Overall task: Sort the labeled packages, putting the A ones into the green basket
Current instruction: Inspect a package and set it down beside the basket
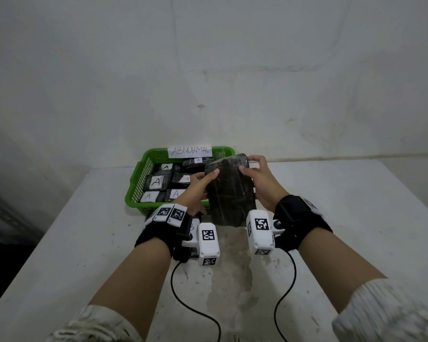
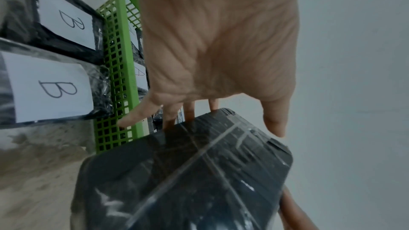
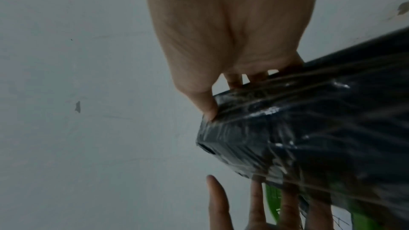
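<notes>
I hold a black film-wrapped package (image 1: 229,191) tilted up over the table, just right of the green basket (image 1: 139,193). My left hand (image 1: 200,183) grips its left edge, thumb on the front and fingers behind. My right hand (image 1: 257,176) grips its right edge, with fingers curled over the top corner. The face turned to me shows no label. The basket carries an "ABNORMAL" sign (image 1: 189,151) and holds several packages marked A (image 1: 157,181). In the left wrist view the package (image 2: 188,181) lies under my left hand (image 2: 217,41); in the right wrist view the package (image 3: 309,128) is under my right hand's thumb (image 3: 208,109).
Two packages marked B (image 2: 50,85) (image 2: 66,18) lie on the table against the basket's near wall (image 2: 117,76). Black cables (image 1: 181,299) run from my wrists across the white table (image 1: 356,218). A grey wall stands close behind the basket.
</notes>
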{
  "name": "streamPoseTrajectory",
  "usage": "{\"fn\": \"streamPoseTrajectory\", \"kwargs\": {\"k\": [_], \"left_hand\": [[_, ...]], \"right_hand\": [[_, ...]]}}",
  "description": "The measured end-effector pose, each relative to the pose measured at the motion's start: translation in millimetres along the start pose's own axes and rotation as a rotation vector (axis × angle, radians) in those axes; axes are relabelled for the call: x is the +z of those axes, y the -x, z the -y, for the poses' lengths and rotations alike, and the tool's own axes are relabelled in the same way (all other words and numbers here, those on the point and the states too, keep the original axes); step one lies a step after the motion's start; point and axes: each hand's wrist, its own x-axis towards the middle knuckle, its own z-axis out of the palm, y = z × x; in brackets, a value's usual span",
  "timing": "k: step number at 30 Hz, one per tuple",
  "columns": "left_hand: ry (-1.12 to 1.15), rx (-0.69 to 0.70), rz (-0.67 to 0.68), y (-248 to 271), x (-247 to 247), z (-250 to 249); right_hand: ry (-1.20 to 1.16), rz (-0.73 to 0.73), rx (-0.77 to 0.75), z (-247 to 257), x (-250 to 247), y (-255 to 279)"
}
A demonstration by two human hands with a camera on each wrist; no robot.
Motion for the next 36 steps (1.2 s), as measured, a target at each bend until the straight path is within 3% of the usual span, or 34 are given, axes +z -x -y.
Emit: {"fn": "streamPoseTrajectory", "kwargs": {"k": [3, 7, 12, 14, 21, 28, 36], "left_hand": [[-0.015, 0.055, -0.005, -0.2, -4.0, -1.5], [-0.025, 0.127, 0.008, 3.8, -3.0, -3.7], [-0.096, 0.202, 0.047, 3.2, 1.0, -0.4], [-0.111, 0.247, 0.052, 3.1, 0.3, -0.8], [-0.148, 0.427, 0.026, 5.6, 7.2, -7.6], [-0.116, 0.384, 0.061, 6.3, 3.4, -6.7], [-0.030, 0.280, 0.081, 2.8, 13.9, -6.9]], "right_hand": [[-0.028, -0.106, -0.073, 0.2, -3.6, -3.3], [0.134, -0.244, -0.127, -3.1, -6.8, -10.1], [0.303, -0.206, 0.031, -28.1, -22.3, -36.4], [0.341, -0.184, 0.088, -19.3, -18.7, -24.0], [0.171, 0.048, 0.074, -11.1, -3.8, -3.7], [0.161, 0.114, 0.091, -10.4, -4.1, -0.8], [0.096, 0.052, 0.043, -10.7, 0.4, -4.1]]}}
